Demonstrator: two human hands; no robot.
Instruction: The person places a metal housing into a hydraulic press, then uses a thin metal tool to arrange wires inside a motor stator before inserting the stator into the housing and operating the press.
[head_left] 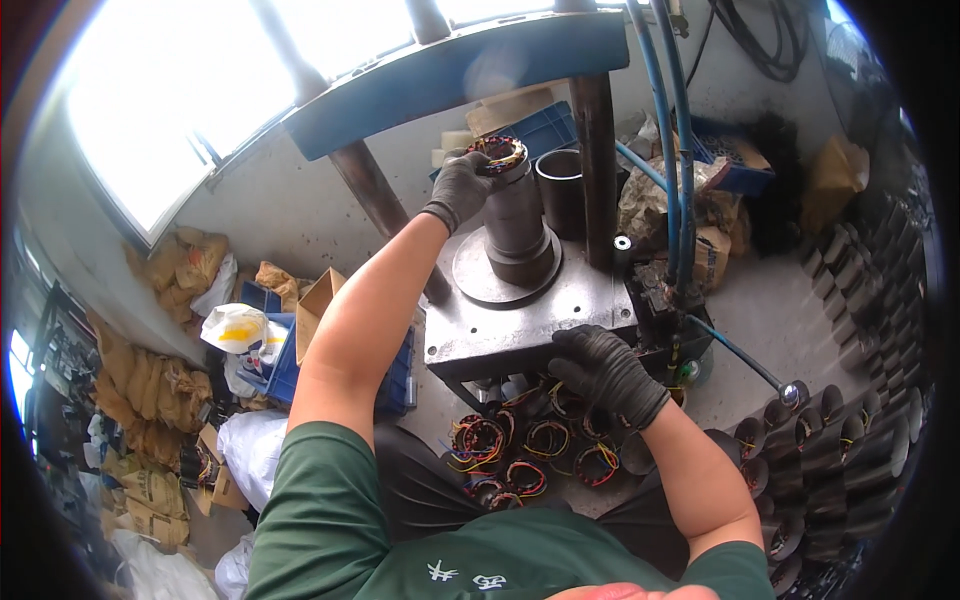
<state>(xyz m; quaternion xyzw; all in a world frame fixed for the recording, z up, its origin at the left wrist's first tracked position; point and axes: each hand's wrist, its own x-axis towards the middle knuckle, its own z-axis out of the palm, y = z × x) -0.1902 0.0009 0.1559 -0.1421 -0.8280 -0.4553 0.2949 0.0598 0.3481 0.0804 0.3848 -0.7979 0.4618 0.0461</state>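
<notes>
Both my hands wear dark grey gloves. At the far middle, my left hand (463,190) grips the side of a wound motor stator (497,154) with red, yellow and black wires. That stator sits on top of an upright steel cylinder (515,215), which stands on a round flange (507,275) on the metal press table (520,340). My right hand (605,372) is at the table's front edge, holding nothing, with its thumb apart from the fingers. Below the table edge, several more wound stators (547,438) with coloured leads lie in front of my legs.
A blue press beam (470,75) on steel columns (596,170) spans overhead. Beside it hang blue hoses (686,150). A ball-ended lever (745,358) juts out at right, near rows of metal cylinders (850,440). Blue crates (397,372) and sacks (160,385) stand at left.
</notes>
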